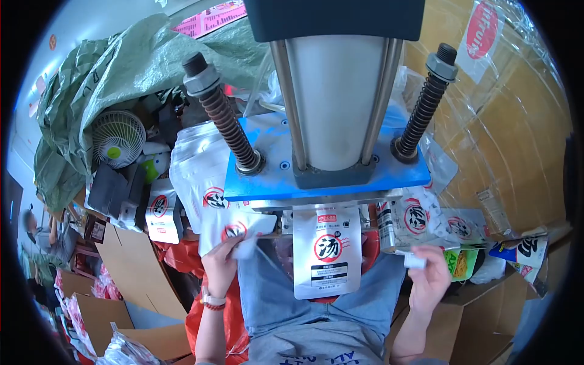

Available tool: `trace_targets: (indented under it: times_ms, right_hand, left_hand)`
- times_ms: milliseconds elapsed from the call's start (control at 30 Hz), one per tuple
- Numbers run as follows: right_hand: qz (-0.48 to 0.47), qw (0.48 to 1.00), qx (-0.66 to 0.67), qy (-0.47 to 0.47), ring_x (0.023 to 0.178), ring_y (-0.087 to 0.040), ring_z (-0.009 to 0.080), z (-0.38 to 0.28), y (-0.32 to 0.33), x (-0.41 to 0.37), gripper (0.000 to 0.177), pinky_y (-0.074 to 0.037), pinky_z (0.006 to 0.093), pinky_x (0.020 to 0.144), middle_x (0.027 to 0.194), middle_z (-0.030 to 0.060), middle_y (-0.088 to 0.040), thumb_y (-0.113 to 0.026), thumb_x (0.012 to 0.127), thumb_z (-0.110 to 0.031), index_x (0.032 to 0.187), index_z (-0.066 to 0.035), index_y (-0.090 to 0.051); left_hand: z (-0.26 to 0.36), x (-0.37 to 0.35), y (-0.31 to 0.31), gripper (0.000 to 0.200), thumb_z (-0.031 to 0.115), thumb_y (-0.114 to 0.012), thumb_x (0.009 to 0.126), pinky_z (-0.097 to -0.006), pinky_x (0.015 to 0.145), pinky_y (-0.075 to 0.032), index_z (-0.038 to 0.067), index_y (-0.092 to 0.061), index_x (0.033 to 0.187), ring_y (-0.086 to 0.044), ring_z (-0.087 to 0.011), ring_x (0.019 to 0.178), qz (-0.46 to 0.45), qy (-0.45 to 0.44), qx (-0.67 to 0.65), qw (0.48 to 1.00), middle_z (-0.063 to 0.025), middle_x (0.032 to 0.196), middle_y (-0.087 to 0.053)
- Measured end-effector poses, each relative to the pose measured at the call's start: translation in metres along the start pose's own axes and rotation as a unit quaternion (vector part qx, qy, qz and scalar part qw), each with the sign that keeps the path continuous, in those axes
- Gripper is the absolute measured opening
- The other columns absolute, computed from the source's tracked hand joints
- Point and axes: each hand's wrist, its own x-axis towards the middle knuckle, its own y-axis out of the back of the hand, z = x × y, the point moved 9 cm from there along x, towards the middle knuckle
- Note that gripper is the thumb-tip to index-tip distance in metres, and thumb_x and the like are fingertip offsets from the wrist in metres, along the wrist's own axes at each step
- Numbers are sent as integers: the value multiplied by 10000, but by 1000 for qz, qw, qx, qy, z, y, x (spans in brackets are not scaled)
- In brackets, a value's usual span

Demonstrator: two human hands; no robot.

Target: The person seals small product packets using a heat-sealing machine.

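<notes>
A white pouch (327, 252) with a red circle and black character lies flat under the front edge of the blue press plate (261, 185). My left hand (220, 264), with a bracelet at the wrist, is closed on another printed pouch (246, 226) left of the press. To the right, my right hand (429, 275) is raised with its fingers curled around a small white piece (415, 261), whose nature I cannot make out. Beside that hand, more printed pouches (416, 217) lie at the right of the press.
Two spring posts (226, 125) (420, 109) flank the white cylinder (333, 100). Stacked pouches (198, 161) and a fan (118, 139) stand left. A red bag (198, 322) hangs below. Cardboard boxes (441, 325) sit low right, and a person (53, 234) is far left.
</notes>
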Motion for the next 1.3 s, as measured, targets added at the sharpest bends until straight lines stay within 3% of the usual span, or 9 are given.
trace_targets:
  times_ms: [133,433,600,833,867,1033,1133,1200,1300]
  right_hand:
    - [-78,969,-125,197,823,-630,246,-82,-45,-12,261,-518,335,696,911,85,-652,-793,740,-121,936,-36,-644]
    - [-338,871,-95,342,967,-672,172,-132,-98,-46,275,-546,280,766,1056,-3,-720,-799,703,-122,976,-132,-765]
    - [-224,937,-233,129,1202,-544,362,-39,-95,-3,721,-418,428,1042,1277,189,-594,-877,686,-235,1282,25,-565]
    - [-30,865,-500,39,1226,-501,400,9,-12,42,342,-357,480,1077,1265,222,-587,-573,957,-167,1252,6,-584]
    - [-37,779,-625,17,1224,-483,436,40,-6,49,324,-348,502,1075,1242,233,-591,-554,975,-200,1229,-3,-597]
    - [-168,834,-518,-84,1167,-499,442,64,-8,24,276,-386,498,1017,1146,207,-606,-530,987,-223,1144,-14,-620]
    - [-214,873,-425,-107,1107,-544,382,62,-5,17,229,-418,455,987,1117,185,-605,-549,977,-179,1121,-13,-613]
    - [-223,893,-384,-68,1081,-570,335,56,-2,12,194,-435,426,970,1098,167,-607,-570,965,-137,1108,-12,-606]
    - [-86,990,-81,-71,1018,-583,190,48,15,12,350,-474,321,892,1068,99,-608,-703,822,27,1132,-24,-549]
  left_hand:
    - [63,-11,35,309,-92,-695,704,-320,829,-572,37,-748,980,-726,-256,959,17,40,-83,996,-128,952,-747]
    - [211,-31,62,188,85,-702,821,-296,730,-603,78,-757,1001,-730,-211,937,-149,-274,-207,927,-49,991,-749]
    - [137,-32,-67,208,190,-718,912,-252,642,-535,-5,-751,974,-709,-130,746,-298,98,-371,874,-62,873,-748]
    - [105,10,-127,243,154,-678,944,-281,706,-579,-30,-676,1103,-709,-140,820,-244,354,-601,674,-87,979,-732]
    - [101,9,-133,248,157,-680,944,-278,710,-573,-37,-671,1098,-705,-138,812,-233,356,-601,677,-96,979,-731]
    - [91,17,-115,386,219,-724,919,-268,770,-538,-28,-610,1193,-665,-104,886,-295,297,-443,793,-80,1063,-705]
    - [57,50,-30,909,410,-836,757,-457,1047,-422,-28,-405,1427,-543,-308,1260,15,57,-118,991,-231,1378,-531]
    - [32,49,-16,1084,482,-847,685,-564,1159,-212,23,-308,1506,-341,-367,1430,-24,38,307,951,-220,1523,-375]
    - [-5,18,-30,843,310,-811,752,-561,1137,-277,120,-423,1476,-386,-290,1419,-115,-36,234,965,-139,1522,-417]
